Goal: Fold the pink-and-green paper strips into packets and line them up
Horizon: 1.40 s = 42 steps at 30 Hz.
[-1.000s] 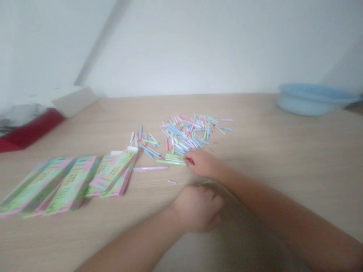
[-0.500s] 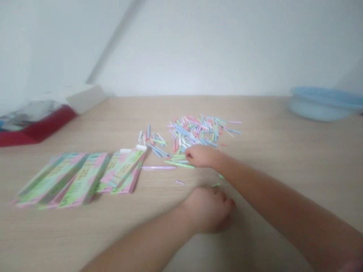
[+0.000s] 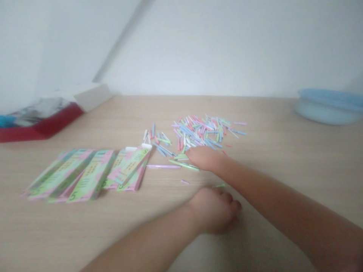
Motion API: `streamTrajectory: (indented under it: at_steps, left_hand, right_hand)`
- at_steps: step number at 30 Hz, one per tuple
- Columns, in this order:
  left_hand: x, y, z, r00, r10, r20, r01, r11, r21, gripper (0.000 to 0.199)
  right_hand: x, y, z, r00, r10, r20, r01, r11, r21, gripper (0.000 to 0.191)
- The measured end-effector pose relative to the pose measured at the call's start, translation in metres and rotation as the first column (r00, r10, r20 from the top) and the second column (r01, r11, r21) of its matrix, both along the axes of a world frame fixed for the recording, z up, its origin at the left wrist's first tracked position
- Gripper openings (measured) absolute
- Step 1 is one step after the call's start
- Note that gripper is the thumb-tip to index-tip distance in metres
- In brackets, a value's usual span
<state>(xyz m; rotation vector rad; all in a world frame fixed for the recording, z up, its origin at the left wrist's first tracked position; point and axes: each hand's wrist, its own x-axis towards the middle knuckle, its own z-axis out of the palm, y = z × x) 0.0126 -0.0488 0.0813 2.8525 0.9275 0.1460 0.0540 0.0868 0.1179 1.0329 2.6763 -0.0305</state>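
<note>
My left hand (image 3: 218,209) rests low over the table, fingers curled inward. Whatever they may hold is hidden. Just beyond its knuckles lies a small green piece (image 3: 219,185). My right hand (image 3: 202,156) reaches to the near edge of a heap of pastel pen parts (image 3: 195,132), with its fingers blurred and mostly out of sight against the green pieces there. A green pen-like stick (image 3: 184,164) lies right under its edge. Left of that is a long purple stick (image 3: 163,166), and a short purple piece (image 3: 185,181) lies nearer me.
Several flat green-and-pink packets (image 3: 90,177) marked 5 overlap at left on the wooden table (image 3: 136,234). A smaller group of pen parts (image 3: 161,145) lies behind them. A red tray (image 3: 42,126) with mixed items is far left, a blue basin (image 3: 329,107) far right.
The whole view has shifted slightly, putting the table things farther right. My right hand has turned palm down with its fingers lower on the pieces. My left hand stays curled.
</note>
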Motion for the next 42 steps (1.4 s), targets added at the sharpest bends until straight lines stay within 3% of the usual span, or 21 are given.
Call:
streamTrajectory:
  at_steps: [10,17,25,33,42]
  left_hand:
    - [-0.001,0.000,-0.001,1.000,0.007,0.027,-0.007,1.000,0.018,0.026]
    - [0.001,0.001,-0.001,0.999,-0.006,0.036,0.006,1.000,0.004,0.023]
    - [0.001,0.002,-0.003,0.999,0.025,0.047,-0.025,1.000,-0.010,0.029]
    - [-0.001,0.006,-0.008,0.983,0.165,0.085,-0.165,0.986,-0.015,0.030]
    - [0.000,0.008,-0.011,0.976,0.169,0.140,-0.169,0.986,-0.018,0.028]
  right_hand:
    - [0.002,0.003,0.002,0.998,-0.006,0.059,0.008,0.999,-0.045,0.024]
    - [0.011,0.005,0.000,0.990,-0.099,-0.100,0.098,0.995,-0.013,0.032]
    - [-0.034,0.023,-0.015,0.942,-0.130,-0.310,0.126,0.991,-0.031,0.033]
    - [-0.060,0.048,-0.018,0.959,-0.153,-0.238,0.126,0.984,-0.126,0.030]
    - [-0.073,0.044,-0.010,0.985,-0.089,-0.148,0.077,0.993,-0.087,0.028]
